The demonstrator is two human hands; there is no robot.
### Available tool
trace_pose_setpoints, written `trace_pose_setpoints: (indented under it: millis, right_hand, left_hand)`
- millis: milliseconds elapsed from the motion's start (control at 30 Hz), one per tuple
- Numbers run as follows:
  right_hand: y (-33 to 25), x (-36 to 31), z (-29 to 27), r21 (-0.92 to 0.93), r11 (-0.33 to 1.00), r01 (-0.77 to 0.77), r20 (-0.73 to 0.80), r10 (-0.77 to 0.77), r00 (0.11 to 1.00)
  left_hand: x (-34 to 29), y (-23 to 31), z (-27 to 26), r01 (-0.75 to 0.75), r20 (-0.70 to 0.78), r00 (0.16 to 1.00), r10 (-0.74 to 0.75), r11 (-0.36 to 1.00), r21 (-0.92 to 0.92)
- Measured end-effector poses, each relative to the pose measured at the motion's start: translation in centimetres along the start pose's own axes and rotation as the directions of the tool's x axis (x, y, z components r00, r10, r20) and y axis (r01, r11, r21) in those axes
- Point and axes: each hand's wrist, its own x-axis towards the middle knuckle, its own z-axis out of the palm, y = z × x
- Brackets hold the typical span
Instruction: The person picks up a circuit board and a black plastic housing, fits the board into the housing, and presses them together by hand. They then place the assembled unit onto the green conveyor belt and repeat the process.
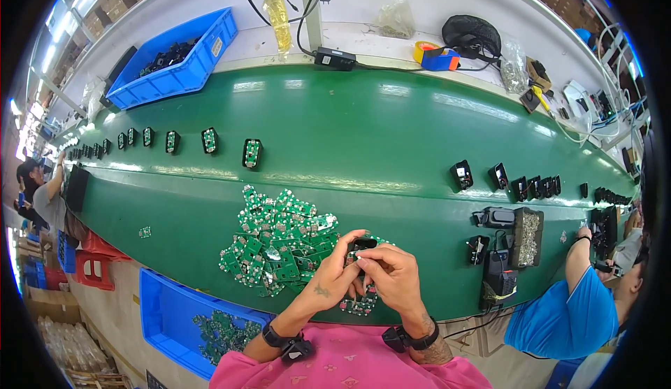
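Note:
Over the front edge of the green bench, my left hand [333, 277] is closed around a small black plastic housing [365, 243], mostly hidden by the fingers. My right hand [393, 271] meets it there, thumb and forefinger pinched at a tiny white piece [358, 255] too small to name. To the left of my hands lies a loose heap of green circuit boards [276, 239]. Under and behind my hands more boards [360, 305] show, partly covered.
Black housings with boards [252, 153] line up leftward; black housings [462, 174] extend right. A blue crate [168, 88] stands at the back left, a blue bin [164, 319] below the bench. Black devices [499, 274] and a brown block [528, 239] sit right, near a blue-shirted person [566, 319].

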Motion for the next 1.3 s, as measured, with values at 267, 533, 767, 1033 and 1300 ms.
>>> trace_pose_setpoints:
  millis: [267,533,767,1033,1300]
  right_hand:
    - [0.5,-0.1,0.7,-0.184,0.981,0.065,-0.079,-0.080,0.994]
    - [0.3,-0.1,1.7,-0.197,0.977,0.079,-0.170,-0.114,0.979]
    - [-1.9,1.0,1.1,-0.475,0.847,0.241,-0.028,-0.288,0.957]
    - [-4.4,2.5,-0.9,-0.433,0.892,0.131,0.202,-0.046,0.978]
    - [-4.6,3.1,-1.4,-0.429,0.899,0.088,0.236,0.018,0.972]
  left_hand:
    - [0.0,-0.2,0.0,0.017,-0.015,1.000,-0.016,0.999,0.047]
    - [0.1,0.3,-0.2,-0.039,-0.061,0.997,0.046,0.994,0.106]
    - [-0.3,1.1,-1.1,-0.112,-0.158,0.980,0.122,0.991,0.068]
    - [-0.9,2.1,-1.7,-0.146,-0.065,0.984,0.164,0.963,0.226]
    - [-0.9,3.7,-1.9,-0.167,-0.002,0.983,0.184,0.895,0.414]
